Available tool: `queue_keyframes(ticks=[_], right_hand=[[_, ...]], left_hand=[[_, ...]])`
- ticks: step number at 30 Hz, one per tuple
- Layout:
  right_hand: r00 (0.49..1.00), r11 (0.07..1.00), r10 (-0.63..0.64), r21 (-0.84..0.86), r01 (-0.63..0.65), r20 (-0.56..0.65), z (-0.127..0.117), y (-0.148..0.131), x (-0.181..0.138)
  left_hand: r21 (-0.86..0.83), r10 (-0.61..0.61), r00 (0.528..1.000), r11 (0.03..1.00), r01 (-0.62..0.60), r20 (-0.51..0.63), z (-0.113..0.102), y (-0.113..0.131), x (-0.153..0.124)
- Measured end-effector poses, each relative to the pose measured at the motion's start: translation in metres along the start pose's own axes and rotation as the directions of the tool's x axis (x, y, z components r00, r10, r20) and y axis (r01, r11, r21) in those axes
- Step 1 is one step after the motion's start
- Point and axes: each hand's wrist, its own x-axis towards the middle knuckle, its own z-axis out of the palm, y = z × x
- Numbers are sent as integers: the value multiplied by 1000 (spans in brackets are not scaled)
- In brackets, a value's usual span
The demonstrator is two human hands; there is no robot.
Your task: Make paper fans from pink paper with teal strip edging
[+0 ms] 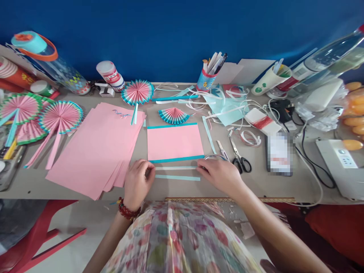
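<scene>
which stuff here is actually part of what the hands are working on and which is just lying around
In use:
left hand and right hand, one at each end of a thin white paper strip
pale blue paper strip
pink paper sheet with teal edge bands

Lying about:
black-handled scissors
stack of pink paper sheets
finished pink folded paper fans
cup of pens

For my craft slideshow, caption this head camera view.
Left hand and right hand hold a white paper strip below a teal-edged pink sheet, with scissors alongside.
</scene>
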Motion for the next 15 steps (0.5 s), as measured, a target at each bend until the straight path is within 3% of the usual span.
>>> queue_keyframes(ticks=[15], right_hand=[[1000,999,4,-32,-3,28,-5,-1,3]], left_hand=[[17,15,1000,1000,-15,13,1,-2,0]])
